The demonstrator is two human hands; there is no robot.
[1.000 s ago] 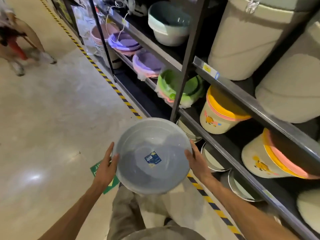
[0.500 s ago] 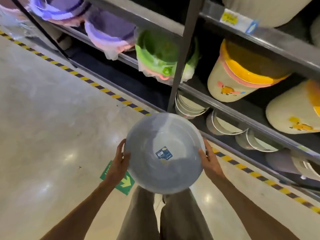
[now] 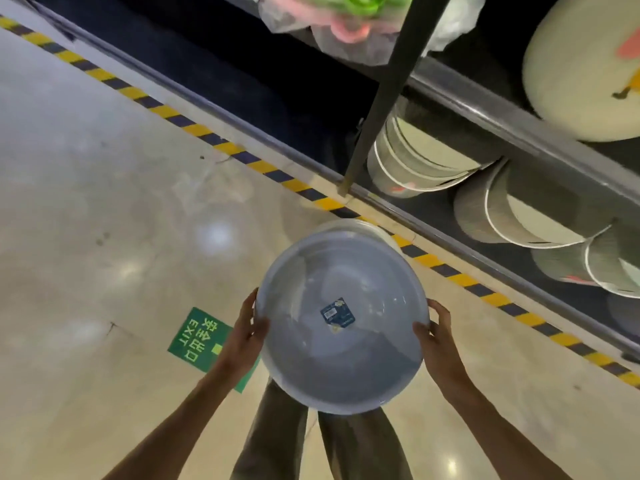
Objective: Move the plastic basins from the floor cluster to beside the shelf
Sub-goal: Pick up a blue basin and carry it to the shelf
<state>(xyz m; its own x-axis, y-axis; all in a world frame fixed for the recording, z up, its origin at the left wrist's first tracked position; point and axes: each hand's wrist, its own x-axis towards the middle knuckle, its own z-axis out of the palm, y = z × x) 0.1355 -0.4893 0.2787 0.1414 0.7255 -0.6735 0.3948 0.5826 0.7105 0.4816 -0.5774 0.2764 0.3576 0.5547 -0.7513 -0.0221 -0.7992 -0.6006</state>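
Observation:
I hold a round grey-blue plastic basin [image 3: 341, 320] in front of me, its opening up and a small blue label stuck in its bottom. My left hand [image 3: 247, 336] grips its left rim and my right hand [image 3: 436, 336] grips its right rim. Behind the held basin's far edge, a pale white rim of another basin [image 3: 360, 226] shows on the floor, close to the striped line and the shelf [image 3: 467, 109]. The rest of that basin is hidden.
Yellow-and-black tape [image 3: 214, 140] runs along the shelf's foot. A dark upright post [image 3: 388, 98] meets the floor near the tape. Stacked white-rimmed basins [image 3: 422, 161] lie on the bottom shelf. A green exit sticker [image 3: 199, 336] is on the floor at left.
My view has tilted down and nearer the shelf's foot. The basin stays between both hands and now hangs over a pale basin on the floor.

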